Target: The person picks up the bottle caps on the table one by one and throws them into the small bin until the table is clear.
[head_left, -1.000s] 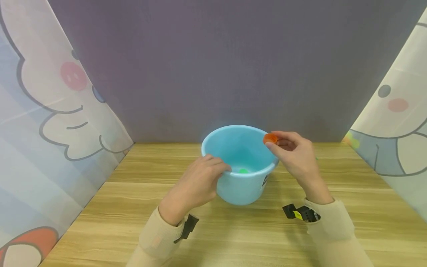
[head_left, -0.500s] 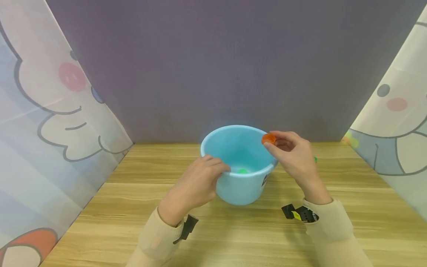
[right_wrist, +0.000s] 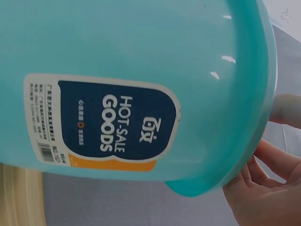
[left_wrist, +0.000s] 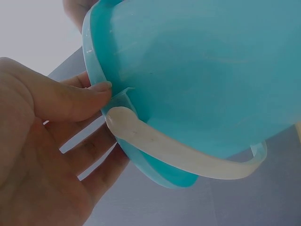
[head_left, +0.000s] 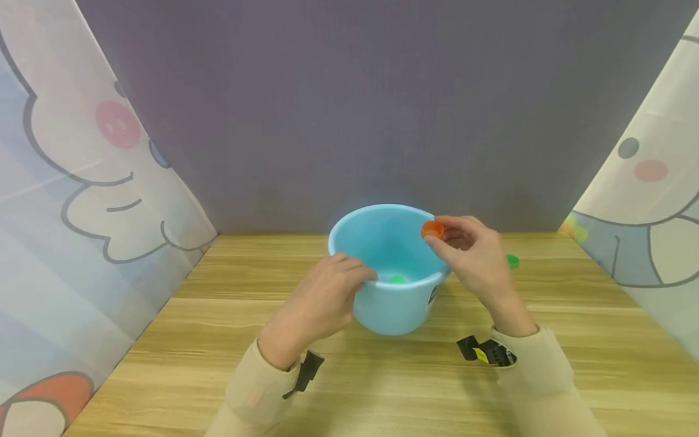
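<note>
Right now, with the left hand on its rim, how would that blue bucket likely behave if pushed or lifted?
The bucket looks like thin plastic holding only one small green piece, so it is probably light and would slide easily on the smooth table. It already sits tilted against the left hand, so it may tip if released. Its thin handle probably flexes.

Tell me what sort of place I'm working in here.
Probably a small staged tabletop booth rather than a lived-in room: a wooden table backed by a plain purple-grey wall, with cartoon-print curtains on both sides. A blue bucket stands in the middle.
</note>
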`<action>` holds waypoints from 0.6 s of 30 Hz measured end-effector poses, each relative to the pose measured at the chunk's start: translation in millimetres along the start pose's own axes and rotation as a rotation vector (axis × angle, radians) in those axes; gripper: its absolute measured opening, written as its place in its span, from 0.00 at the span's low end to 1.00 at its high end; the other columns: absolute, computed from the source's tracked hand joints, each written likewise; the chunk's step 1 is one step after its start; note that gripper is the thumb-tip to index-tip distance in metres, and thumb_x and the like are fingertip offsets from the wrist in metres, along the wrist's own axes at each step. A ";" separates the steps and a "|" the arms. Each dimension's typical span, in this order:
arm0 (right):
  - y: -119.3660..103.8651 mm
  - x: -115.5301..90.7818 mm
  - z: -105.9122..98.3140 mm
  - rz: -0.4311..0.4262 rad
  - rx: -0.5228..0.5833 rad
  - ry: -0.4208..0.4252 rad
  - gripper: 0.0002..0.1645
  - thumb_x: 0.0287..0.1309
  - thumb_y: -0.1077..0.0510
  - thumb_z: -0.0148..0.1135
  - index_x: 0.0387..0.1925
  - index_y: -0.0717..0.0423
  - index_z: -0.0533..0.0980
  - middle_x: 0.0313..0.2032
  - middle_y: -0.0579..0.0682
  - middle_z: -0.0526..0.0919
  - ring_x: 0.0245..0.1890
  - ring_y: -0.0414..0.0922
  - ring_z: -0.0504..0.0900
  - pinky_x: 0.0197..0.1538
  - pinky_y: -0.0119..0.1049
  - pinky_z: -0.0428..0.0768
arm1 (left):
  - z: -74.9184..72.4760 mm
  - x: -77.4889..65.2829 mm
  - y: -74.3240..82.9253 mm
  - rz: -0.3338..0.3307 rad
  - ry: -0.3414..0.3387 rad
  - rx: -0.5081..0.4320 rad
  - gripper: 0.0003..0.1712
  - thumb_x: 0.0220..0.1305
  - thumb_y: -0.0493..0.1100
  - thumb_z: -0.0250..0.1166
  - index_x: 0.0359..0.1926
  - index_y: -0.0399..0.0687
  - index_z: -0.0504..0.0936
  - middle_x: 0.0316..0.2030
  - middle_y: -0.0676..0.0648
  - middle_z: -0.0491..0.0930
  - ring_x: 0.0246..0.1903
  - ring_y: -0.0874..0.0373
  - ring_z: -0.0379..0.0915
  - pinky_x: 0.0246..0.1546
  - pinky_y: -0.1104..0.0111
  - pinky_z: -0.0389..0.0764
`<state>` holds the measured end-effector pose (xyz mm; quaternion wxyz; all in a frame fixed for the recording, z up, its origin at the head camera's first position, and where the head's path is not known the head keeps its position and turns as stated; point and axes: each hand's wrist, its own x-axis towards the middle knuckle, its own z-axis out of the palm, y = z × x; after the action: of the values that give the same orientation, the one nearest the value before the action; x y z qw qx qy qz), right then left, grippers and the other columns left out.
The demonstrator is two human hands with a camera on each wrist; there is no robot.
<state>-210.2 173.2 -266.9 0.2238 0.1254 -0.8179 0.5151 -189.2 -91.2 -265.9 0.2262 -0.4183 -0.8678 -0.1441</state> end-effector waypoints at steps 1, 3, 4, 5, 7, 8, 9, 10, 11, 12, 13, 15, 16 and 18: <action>-0.3 -0.1 0.9 -0.002 -0.003 -0.003 0.24 0.62 0.53 0.72 0.56 0.60 0.81 0.46 0.53 0.81 0.42 0.43 0.81 0.46 0.25 0.79 | -0.1 -0.1 0.1 0.000 0.000 -0.001 0.23 0.46 0.22 0.70 0.43 0.46 0.87 0.39 0.51 0.86 0.42 0.53 0.78 0.46 0.61 0.81; -0.6 -0.3 2.6 -0.007 -0.010 -0.007 0.24 0.62 0.53 0.72 0.56 0.60 0.81 0.46 0.53 0.81 0.43 0.43 0.81 0.48 0.27 0.79 | -0.1 -0.2 0.1 0.002 0.002 -0.002 0.23 0.45 0.22 0.70 0.43 0.46 0.87 0.39 0.51 0.86 0.42 0.53 0.78 0.46 0.61 0.81; -0.5 -0.2 3.3 -0.010 -0.011 -0.008 0.24 0.62 0.53 0.72 0.56 0.61 0.81 0.46 0.53 0.81 0.43 0.43 0.81 0.49 0.27 0.79 | -0.2 -0.2 0.1 0.004 0.003 -0.002 0.23 0.46 0.22 0.70 0.43 0.46 0.87 0.39 0.51 0.86 0.42 0.53 0.78 0.46 0.61 0.81; -0.6 -0.3 4.1 -0.013 -0.011 -0.009 0.23 0.62 0.53 0.72 0.55 0.61 0.81 0.46 0.53 0.81 0.43 0.43 0.81 0.50 0.28 0.79 | -0.2 -0.1 0.1 0.005 0.005 -0.003 0.23 0.46 0.22 0.70 0.43 0.45 0.87 0.39 0.51 0.86 0.42 0.53 0.78 0.46 0.61 0.81; -1.1 -0.5 5.4 -0.012 -0.010 -0.014 0.24 0.62 0.53 0.72 0.55 0.60 0.81 0.46 0.53 0.81 0.43 0.43 0.81 0.51 0.30 0.80 | -0.2 -0.1 0.0 0.009 0.008 -0.005 0.23 0.46 0.23 0.70 0.43 0.45 0.87 0.39 0.50 0.86 0.42 0.53 0.78 0.46 0.61 0.81; -1.3 -0.6 6.0 -0.010 -0.010 -0.017 0.24 0.62 0.53 0.72 0.56 0.60 0.81 0.46 0.53 0.81 0.43 0.43 0.81 0.51 0.31 0.80 | -0.1 -0.1 0.0 0.010 0.009 -0.005 0.23 0.46 0.23 0.70 0.43 0.45 0.87 0.39 0.50 0.86 0.42 0.53 0.79 0.46 0.61 0.81; -1.5 -0.8 6.5 -0.011 -0.004 -0.020 0.24 0.61 0.53 0.72 0.56 0.60 0.82 0.46 0.53 0.81 0.43 0.43 0.81 0.51 0.31 0.80 | -0.1 0.0 0.0 0.010 0.009 -0.005 0.22 0.46 0.23 0.70 0.43 0.45 0.87 0.39 0.50 0.86 0.42 0.53 0.79 0.47 0.61 0.81; -1.9 -0.9 7.2 -0.013 0.002 -0.019 0.23 0.61 0.54 0.72 0.55 0.60 0.82 0.46 0.53 0.81 0.43 0.43 0.81 0.52 0.31 0.80 | 0.0 0.0 0.1 0.010 0.009 -0.002 0.22 0.46 0.23 0.71 0.43 0.45 0.87 0.39 0.51 0.86 0.42 0.53 0.78 0.47 0.61 0.81; -2.5 -1.3 7.9 -0.016 0.007 -0.019 0.23 0.61 0.54 0.72 0.55 0.60 0.82 0.46 0.53 0.81 0.43 0.43 0.81 0.52 0.31 0.80 | 0.1 -0.1 0.1 0.009 0.008 0.000 0.23 0.46 0.23 0.71 0.43 0.46 0.87 0.40 0.51 0.86 0.43 0.53 0.78 0.47 0.61 0.81; -3.1 -1.6 8.4 -0.019 0.013 -0.019 0.23 0.61 0.55 0.73 0.55 0.61 0.82 0.46 0.54 0.81 0.42 0.42 0.81 0.52 0.30 0.80 | 0.1 -0.1 0.1 0.009 0.007 0.002 0.23 0.46 0.24 0.72 0.43 0.46 0.87 0.40 0.51 0.86 0.43 0.53 0.78 0.47 0.60 0.81; -3.5 -1.9 9.0 -0.025 0.014 -0.018 0.23 0.61 0.56 0.73 0.55 0.61 0.82 0.46 0.54 0.81 0.42 0.42 0.81 0.51 0.30 0.80 | 0.2 -0.1 0.2 0.009 0.006 0.005 0.23 0.45 0.24 0.72 0.43 0.46 0.87 0.39 0.51 0.86 0.43 0.53 0.78 0.47 0.60 0.81; -4.5 -2.6 10.2 -0.039 0.020 -0.016 0.23 0.60 0.57 0.73 0.55 0.62 0.82 0.46 0.55 0.81 0.42 0.41 0.81 0.51 0.27 0.80 | 0.3 -0.2 0.3 0.008 0.005 0.009 0.23 0.45 0.24 0.73 0.43 0.47 0.86 0.39 0.51 0.86 0.43 0.53 0.78 0.47 0.60 0.80; -4.8 -2.8 10.8 -0.047 0.022 -0.016 0.23 0.60 0.58 0.73 0.55 0.63 0.82 0.46 0.55 0.81 0.42 0.41 0.81 0.51 0.27 0.80 | 0.3 -0.2 0.3 0.008 0.004 0.010 0.23 0.44 0.25 0.73 0.43 0.47 0.86 0.39 0.52 0.86 0.43 0.53 0.78 0.47 0.60 0.80; -5.1 -3.0 11.7 -0.059 0.027 -0.019 0.23 0.60 0.59 0.73 0.55 0.63 0.82 0.46 0.56 0.81 0.42 0.41 0.81 0.50 0.26 0.80 | 0.4 -0.3 0.3 0.007 0.004 0.008 0.23 0.44 0.25 0.73 0.43 0.47 0.86 0.39 0.51 0.86 0.43 0.53 0.78 0.47 0.60 0.80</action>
<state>-208.1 160.4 -268.8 0.2295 0.1571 -0.8089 0.5180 -188.9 -91.0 -266.4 0.2300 -0.4200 -0.8666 -0.1408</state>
